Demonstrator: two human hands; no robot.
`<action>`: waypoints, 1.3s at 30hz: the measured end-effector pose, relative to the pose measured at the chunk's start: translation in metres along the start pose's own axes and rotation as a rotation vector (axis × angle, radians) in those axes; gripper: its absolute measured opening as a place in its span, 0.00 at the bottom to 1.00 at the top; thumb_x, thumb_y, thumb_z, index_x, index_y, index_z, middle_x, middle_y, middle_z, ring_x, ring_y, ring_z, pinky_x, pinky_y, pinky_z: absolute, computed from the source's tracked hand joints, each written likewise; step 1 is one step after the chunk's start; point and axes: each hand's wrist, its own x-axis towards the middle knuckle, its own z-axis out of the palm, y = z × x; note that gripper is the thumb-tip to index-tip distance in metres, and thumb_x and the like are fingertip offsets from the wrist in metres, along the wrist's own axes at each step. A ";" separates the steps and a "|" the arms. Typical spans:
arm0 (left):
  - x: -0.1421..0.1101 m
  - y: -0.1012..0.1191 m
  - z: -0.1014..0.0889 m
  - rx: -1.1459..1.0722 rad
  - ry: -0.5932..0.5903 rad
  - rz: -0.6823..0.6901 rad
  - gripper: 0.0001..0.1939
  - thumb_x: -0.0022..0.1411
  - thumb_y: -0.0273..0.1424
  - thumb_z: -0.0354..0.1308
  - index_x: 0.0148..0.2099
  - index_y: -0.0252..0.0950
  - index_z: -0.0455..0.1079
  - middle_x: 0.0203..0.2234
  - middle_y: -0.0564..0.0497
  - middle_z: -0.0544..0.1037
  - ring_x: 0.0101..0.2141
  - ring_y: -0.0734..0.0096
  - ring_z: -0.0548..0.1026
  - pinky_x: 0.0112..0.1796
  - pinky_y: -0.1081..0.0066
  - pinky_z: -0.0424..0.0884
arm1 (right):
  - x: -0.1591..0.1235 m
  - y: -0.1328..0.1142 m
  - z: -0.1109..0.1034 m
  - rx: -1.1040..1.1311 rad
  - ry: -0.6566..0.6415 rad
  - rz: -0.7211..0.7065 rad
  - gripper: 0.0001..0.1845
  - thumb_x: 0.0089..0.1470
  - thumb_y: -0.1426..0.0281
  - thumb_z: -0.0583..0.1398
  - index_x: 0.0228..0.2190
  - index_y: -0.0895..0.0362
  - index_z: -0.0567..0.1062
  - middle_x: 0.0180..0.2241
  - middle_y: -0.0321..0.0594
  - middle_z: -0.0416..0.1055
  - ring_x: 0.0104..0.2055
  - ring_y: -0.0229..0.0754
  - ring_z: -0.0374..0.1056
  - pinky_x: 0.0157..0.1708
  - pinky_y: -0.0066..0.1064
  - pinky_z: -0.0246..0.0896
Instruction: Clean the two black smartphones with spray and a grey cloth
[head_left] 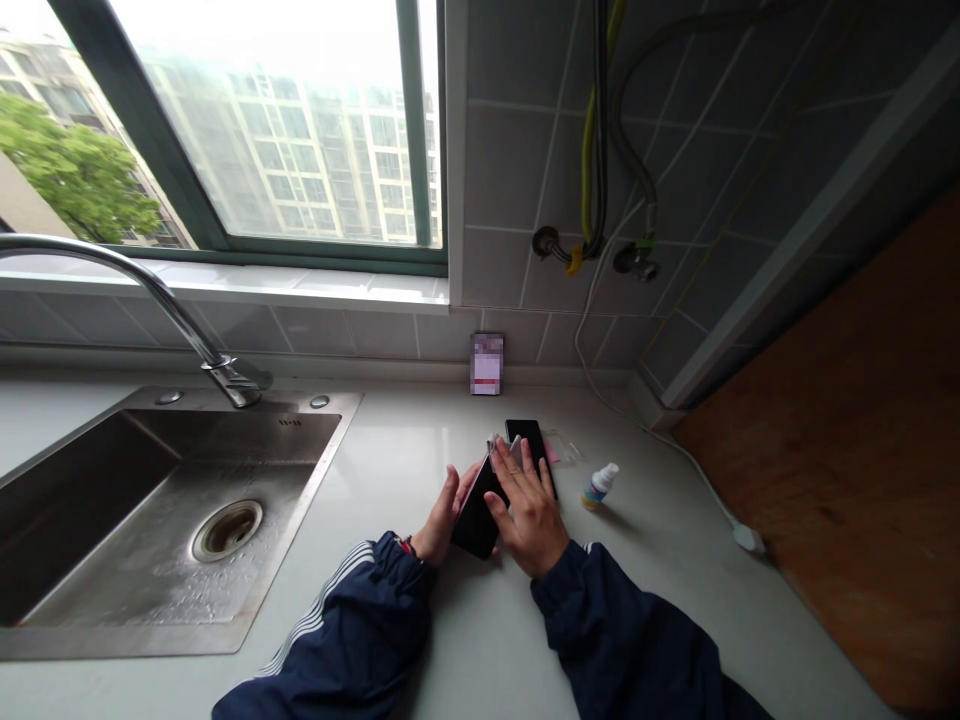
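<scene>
My left hand [444,515] grips a black-faced phone [475,520] from its left side and underneath, tilting it above the counter. Across the upper part of its dark face lies my right hand [531,515], fingers stretched out and apart. A small pale, thin piece, perhaps cloth [492,442], shows at the fingertips; the fingers hide most of it. Just behind my right hand, a second black phone [523,430] lies flat on the counter, partly covered. To the right stands a small spray bottle [599,486] with a white cap and a blue and yellow label.
A phone with a lit screen [487,364] leans upright against the tiled wall. Clear plastic pieces [574,447] lie behind the bottle. A steel sink [251,625] with a curved faucet [161,290] is at left. A white cable [694,455] runs along the right side of the counter [390,480].
</scene>
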 end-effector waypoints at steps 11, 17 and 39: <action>0.004 0.003 -0.005 -0.110 -0.007 0.007 0.38 0.67 0.56 0.43 0.73 0.48 0.45 0.56 0.39 0.73 0.43 0.53 0.80 0.38 0.56 0.80 | 0.001 0.003 0.001 -0.024 0.012 0.030 0.34 0.70 0.62 0.48 0.70 0.48 0.41 0.71 0.36 0.45 0.74 0.55 0.33 0.67 0.60 0.43; 0.004 0.006 -0.003 -0.190 -0.010 0.030 0.38 0.68 0.56 0.44 0.73 0.47 0.46 0.55 0.39 0.74 0.44 0.52 0.80 0.41 0.53 0.79 | 0.001 0.004 0.001 -0.011 0.010 0.041 0.33 0.70 0.63 0.48 0.70 0.48 0.43 0.70 0.37 0.47 0.73 0.54 0.37 0.67 0.59 0.43; 0.007 0.001 -0.001 -0.092 0.038 0.105 0.39 0.66 0.56 0.48 0.71 0.40 0.56 0.62 0.41 0.69 0.60 0.48 0.69 0.61 0.53 0.62 | -0.005 -0.005 0.002 0.037 -0.084 -0.080 0.37 0.69 0.58 0.48 0.71 0.53 0.37 0.72 0.41 0.39 0.74 0.56 0.28 0.67 0.62 0.37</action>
